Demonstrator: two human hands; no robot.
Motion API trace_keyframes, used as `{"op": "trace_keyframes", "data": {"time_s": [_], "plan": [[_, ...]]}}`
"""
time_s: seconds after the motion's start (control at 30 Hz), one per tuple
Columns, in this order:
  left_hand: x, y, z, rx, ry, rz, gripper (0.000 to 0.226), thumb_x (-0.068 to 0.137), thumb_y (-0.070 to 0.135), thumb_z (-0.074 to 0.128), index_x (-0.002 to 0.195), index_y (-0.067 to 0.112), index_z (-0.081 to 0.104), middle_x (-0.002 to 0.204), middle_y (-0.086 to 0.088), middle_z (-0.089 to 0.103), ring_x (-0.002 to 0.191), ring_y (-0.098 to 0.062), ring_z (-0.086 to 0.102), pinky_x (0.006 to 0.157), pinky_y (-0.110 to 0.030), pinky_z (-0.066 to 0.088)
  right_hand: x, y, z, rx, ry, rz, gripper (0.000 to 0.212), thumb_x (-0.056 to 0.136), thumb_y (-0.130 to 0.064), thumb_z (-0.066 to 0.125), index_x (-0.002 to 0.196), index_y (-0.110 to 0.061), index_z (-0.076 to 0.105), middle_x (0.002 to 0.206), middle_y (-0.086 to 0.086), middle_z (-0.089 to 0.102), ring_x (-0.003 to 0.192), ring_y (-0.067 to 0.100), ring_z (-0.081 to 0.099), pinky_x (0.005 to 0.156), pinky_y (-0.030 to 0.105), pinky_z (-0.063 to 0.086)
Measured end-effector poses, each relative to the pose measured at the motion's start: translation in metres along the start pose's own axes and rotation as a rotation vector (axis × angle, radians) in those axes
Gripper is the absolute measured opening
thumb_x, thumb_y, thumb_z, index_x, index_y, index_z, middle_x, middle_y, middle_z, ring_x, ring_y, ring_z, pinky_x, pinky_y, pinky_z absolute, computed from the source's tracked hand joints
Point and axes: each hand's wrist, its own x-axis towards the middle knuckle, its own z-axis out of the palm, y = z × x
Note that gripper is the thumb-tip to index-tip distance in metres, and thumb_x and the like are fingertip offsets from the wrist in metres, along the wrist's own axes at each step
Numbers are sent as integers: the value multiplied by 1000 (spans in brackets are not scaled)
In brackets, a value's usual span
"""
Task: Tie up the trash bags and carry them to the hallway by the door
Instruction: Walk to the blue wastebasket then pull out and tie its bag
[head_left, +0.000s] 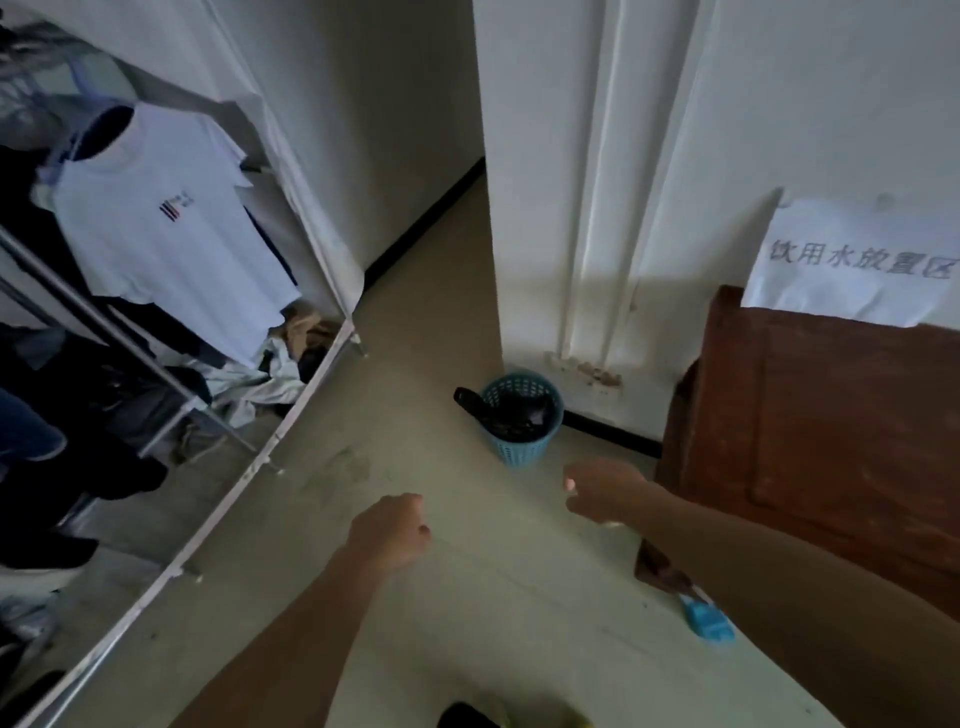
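Observation:
A small blue plastic waste basket (524, 444) stands on the floor against the white wall corner. A black trash bag (511, 413) lines it, with a flap hanging over the left rim. My left hand (389, 530) is stretched forward below and left of the basket, fingers curled in, holding nothing. Just below and right of the basket hovers my right hand (602, 491), fingers loosely bent and empty. Neither hand touches the basket or the bag.
An open fabric wardrobe (171, 291) with hanging shirts and piled clothes fills the left. A brown wooden cabinet (810, 441) stands at the right under a paper sign (852, 260). A blue brush-like object (709, 621) lies on the floor. A hallway (447, 249) runs past the wall corner.

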Motion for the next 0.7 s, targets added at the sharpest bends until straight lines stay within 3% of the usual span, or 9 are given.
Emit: {"op": "trace_keyframes", "data": {"time_s": [0.17, 0.33, 0.6, 0.7], "plan": [[108, -31, -29, -9, -63, -45, 26, 90, 27, 51, 111, 15, 61, 116, -8, 64, 111, -26, 60, 86, -30, 47, 117, 1, -47, -5, -17, -26, 35, 92, -36, 48, 123, -22, 56, 122, 3, 61, 110, 24, 58, 90, 36, 51], [233, -47, -62, -24, -118, -11, 26, 89, 26, 52, 111, 15, 62, 115, -7, 66, 109, -24, 62, 84, -30, 48, 228, 7, -64, 25, -96, 60, 32, 91, -34, 48, 118, -20, 58, 117, 6, 63, 103, 25, 62, 88, 38, 54], [402, -65, -132, 40, -204, -1, 27, 88, 30, 52, 110, 18, 63, 115, -6, 68, 111, -24, 62, 95, -32, 45, 372, 0, -114, 137, -205, 133, 30, 92, -34, 51, 118, -21, 60, 116, 5, 63, 104, 25, 61, 84, 33, 53], [450, -64, -140, -21, -234, -19, 27, 89, 28, 52, 110, 16, 63, 114, -8, 67, 109, -27, 62, 88, -33, 49, 421, 0, -120, 129, -239, 131, 30, 91, -33, 51, 118, -23, 59, 115, 4, 63, 103, 25, 61, 78, 31, 50]]}}
